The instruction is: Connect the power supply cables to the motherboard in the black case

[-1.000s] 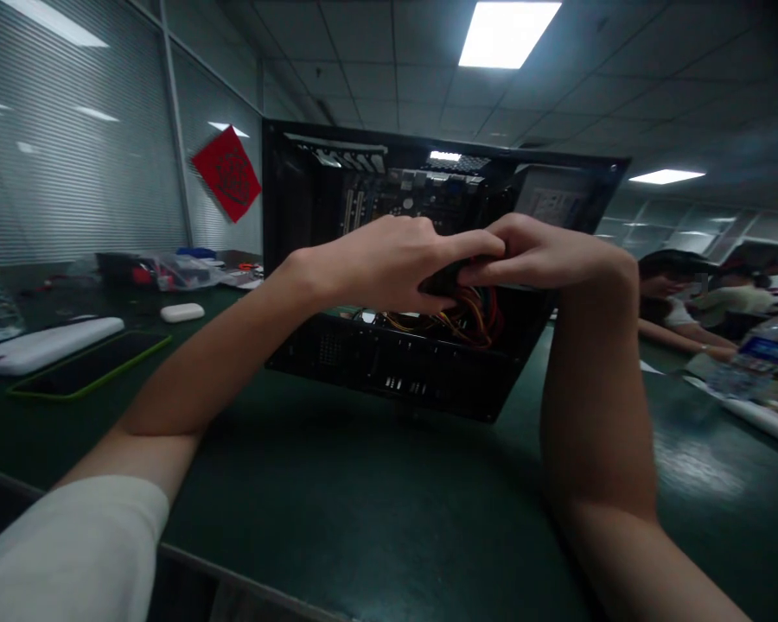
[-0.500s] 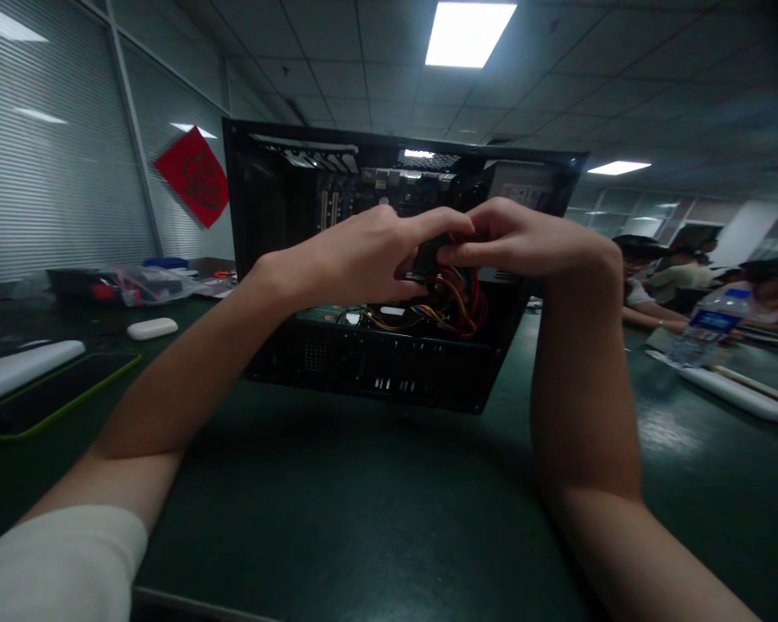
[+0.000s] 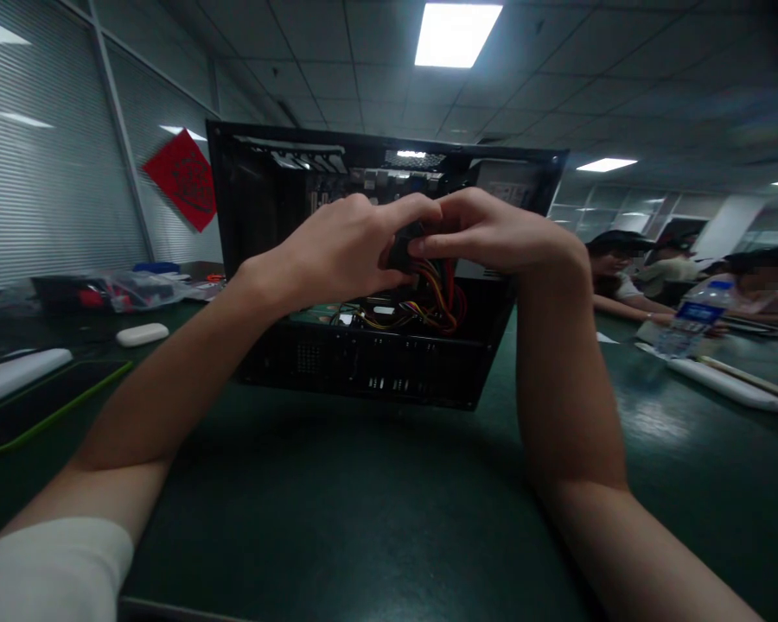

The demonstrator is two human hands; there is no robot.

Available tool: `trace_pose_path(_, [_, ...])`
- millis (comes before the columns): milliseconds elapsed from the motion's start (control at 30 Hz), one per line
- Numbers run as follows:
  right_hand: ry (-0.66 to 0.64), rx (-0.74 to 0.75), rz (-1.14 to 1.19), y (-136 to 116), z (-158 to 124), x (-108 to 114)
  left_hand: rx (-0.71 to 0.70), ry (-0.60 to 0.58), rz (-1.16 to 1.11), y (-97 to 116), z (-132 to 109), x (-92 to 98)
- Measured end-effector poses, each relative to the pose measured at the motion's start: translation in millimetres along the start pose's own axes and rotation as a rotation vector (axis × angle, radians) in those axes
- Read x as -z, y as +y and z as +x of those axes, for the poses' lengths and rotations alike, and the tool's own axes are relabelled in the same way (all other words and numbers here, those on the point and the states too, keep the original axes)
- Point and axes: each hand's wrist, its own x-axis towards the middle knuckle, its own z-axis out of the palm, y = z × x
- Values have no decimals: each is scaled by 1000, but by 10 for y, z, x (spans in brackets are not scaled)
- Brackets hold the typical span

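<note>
An open black computer case (image 3: 311, 380) stands in front of me, tilted, its inside facing me. My left hand (image 3: 347, 250) reaches into it, thumb and forefinger closed round a small dark part (image 3: 400, 248), perhaps a cable connector. From the right, my right hand (image 3: 480, 226) pinches the same part, its fingertips meeting those of my left. Red, yellow and black cables (image 3: 450, 302) hang just below the fingers. Behind my right hand sits a grey power supply (image 3: 506, 177). My hands cover much of the motherboard.
The case rests on a dark green table (image 3: 363, 518). At left lie a white rounded object (image 3: 143, 334), a green-edged dark pad (image 3: 58, 402) and plastic-wrapped items (image 3: 136, 289). To the right stand a water bottle (image 3: 697, 320) and a long white object (image 3: 730, 384); people (image 3: 613, 268) sit beyond.
The whole view has shifted slightly, so case and hands appear a little farther left. Both hands keep their hold on the dark part, and the cables hang slightly differently.
</note>
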Motion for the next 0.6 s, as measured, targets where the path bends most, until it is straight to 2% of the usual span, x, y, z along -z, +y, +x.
trace_pose_path(300, [-5,19,18,-36,102,-72,24,-60,-126,-81,-10,18])
trace_pose_path(600, [-24,68,17,-13,169,-132,47,-96,-84,-81,-28,71])
